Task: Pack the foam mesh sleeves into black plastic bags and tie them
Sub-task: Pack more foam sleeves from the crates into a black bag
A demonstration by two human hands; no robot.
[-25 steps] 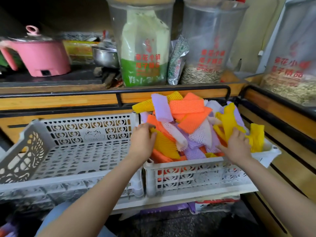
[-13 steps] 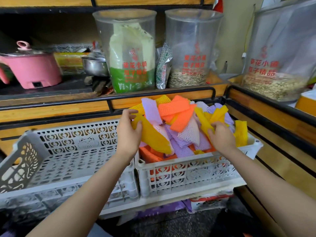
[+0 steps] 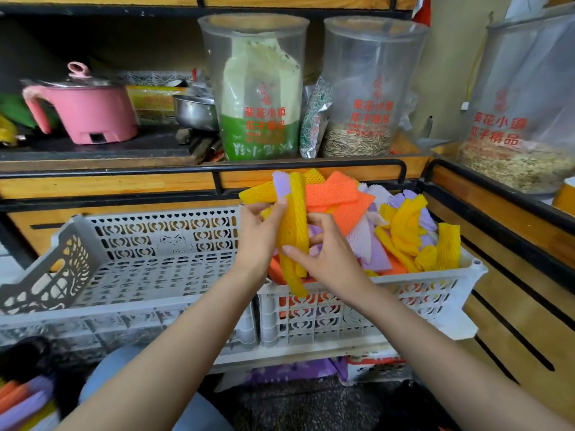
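A white slotted crate [image 3: 367, 309] on the right holds a heap of foam mesh sleeves [image 3: 401, 237] in yellow, orange, purple and white. Both hands meet above its left end around a few yellow sleeves [image 3: 294, 231] held upright. My left hand [image 3: 259, 236] grips them from the left with its thumb over the front. My right hand [image 3: 326, 253] pinches them from the right, thumb pressed on the lower part. At the bottom left corner a dark bag [image 3: 28, 365] shows beside more orange and purple sleeves [image 3: 21, 402]; its shape is unclear.
An empty white slotted crate [image 3: 130, 275] stands to the left of the full one. Behind, a shelf carries a pink electric pot [image 3: 90, 113], a steel bowl [image 3: 196, 112] and clear tubs of seeds [image 3: 367, 88]. Wooden panels with black rails run along the right.
My right hand left the yellow sleeves at the crate's right side and came left to meet my left hand. The yellow sleeves in my left hand now stand upright between both hands.
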